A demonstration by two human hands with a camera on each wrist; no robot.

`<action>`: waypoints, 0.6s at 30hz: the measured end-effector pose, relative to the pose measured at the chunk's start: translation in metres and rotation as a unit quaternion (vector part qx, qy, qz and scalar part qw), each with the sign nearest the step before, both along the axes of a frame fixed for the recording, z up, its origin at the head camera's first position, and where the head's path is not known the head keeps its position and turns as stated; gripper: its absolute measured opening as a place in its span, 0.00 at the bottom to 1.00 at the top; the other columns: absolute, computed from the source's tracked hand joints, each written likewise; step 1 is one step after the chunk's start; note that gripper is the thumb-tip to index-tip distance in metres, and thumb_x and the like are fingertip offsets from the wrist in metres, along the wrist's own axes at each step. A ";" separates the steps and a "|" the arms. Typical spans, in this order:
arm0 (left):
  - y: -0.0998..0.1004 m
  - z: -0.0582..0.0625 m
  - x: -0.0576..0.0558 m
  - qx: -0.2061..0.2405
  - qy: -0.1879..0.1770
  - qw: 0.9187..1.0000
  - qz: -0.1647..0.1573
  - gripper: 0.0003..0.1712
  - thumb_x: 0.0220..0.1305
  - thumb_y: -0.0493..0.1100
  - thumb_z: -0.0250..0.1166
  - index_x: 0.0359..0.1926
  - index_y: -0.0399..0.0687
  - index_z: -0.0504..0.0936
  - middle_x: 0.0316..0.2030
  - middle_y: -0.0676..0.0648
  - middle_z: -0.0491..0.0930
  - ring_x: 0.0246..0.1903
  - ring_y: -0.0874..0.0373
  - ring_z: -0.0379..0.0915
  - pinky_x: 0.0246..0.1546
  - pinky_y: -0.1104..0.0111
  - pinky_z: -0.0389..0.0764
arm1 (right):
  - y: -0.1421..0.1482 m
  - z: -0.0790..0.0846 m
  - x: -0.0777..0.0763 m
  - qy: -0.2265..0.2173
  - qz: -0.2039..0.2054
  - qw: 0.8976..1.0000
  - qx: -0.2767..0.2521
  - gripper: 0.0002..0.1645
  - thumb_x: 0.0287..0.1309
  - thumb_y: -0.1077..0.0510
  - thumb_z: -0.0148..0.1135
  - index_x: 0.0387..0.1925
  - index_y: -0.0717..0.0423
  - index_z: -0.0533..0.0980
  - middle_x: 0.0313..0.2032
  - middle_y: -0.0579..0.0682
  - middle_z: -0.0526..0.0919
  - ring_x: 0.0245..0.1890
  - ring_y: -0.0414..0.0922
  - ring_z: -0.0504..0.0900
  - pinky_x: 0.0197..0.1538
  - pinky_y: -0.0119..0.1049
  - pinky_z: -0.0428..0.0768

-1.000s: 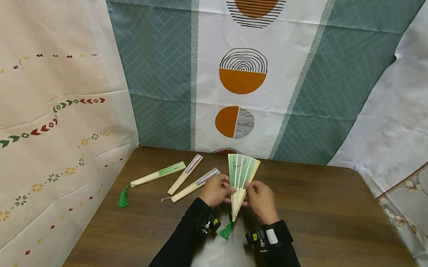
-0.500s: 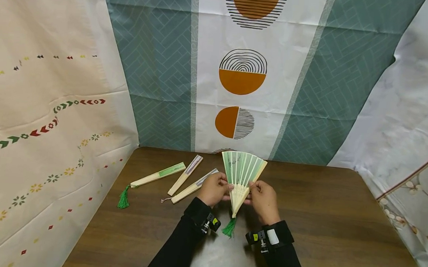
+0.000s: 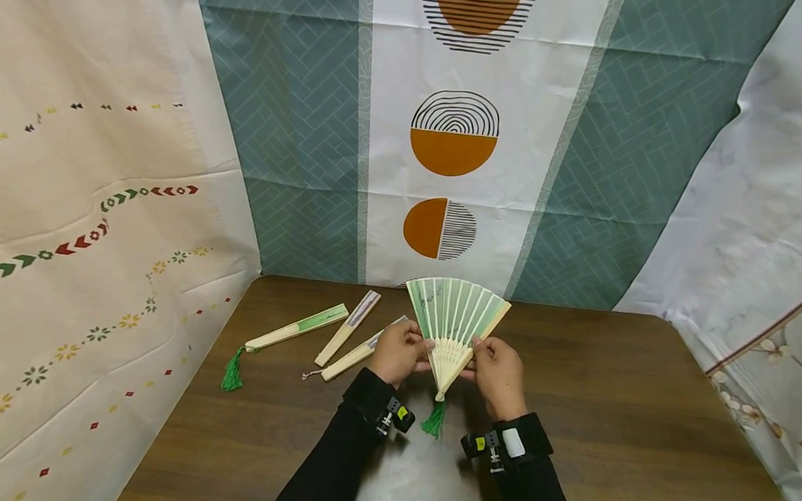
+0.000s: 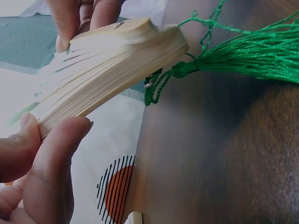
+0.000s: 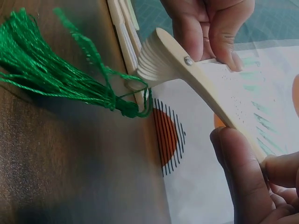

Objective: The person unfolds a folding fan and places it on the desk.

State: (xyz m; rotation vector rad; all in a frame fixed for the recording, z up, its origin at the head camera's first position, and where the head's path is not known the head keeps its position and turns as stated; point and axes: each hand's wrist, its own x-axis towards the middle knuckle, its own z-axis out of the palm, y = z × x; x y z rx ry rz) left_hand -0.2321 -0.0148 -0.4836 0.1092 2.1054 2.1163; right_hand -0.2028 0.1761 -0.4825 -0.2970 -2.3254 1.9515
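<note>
Both hands hold a green folding fan (image 3: 454, 315), partly spread, above the middle of the table. The left hand (image 3: 398, 351) pinches its left outer rib between thumb and fingers. On the other side, the right hand (image 3: 499, 377) pinches the right outer rib. A green tassel (image 3: 434, 419) hangs from the fan's pivot end, which points toward the person. In the left wrist view the pale wooden ribs (image 4: 117, 60) fan out between the two hands. A metal rivet (image 5: 188, 60) shows at the pivot in the right wrist view.
Three folded fans lie on the brown table (image 3: 604, 416) to the left: a green one (image 3: 297, 327) with a green tassel (image 3: 232, 370), a pale one (image 3: 347, 328), and another pale one (image 3: 353, 360) partly behind the left hand. Patterned cloths (image 3: 311, 145) hang behind and beside the table.
The fan has opened from a narrow wedge to a wide spread, its outer ribs moving apart. The right hand has shifted slightly right. The folded fans have stayed put.
</note>
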 end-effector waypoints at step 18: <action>0.000 -0.004 -0.003 0.036 -0.006 0.999 0.033 0.07 0.80 0.27 0.67 0.51 0.31 0.77 0.36 0.48 0.79 0.38 0.57 0.86 0.45 0.52 1.00 | -0.001 -0.001 0.000 0.009 -0.033 0.999 -0.013 0.20 0.92 0.56 0.54 0.53 0.72 0.81 0.46 0.68 0.92 0.35 0.41 0.93 0.45 0.45 0.98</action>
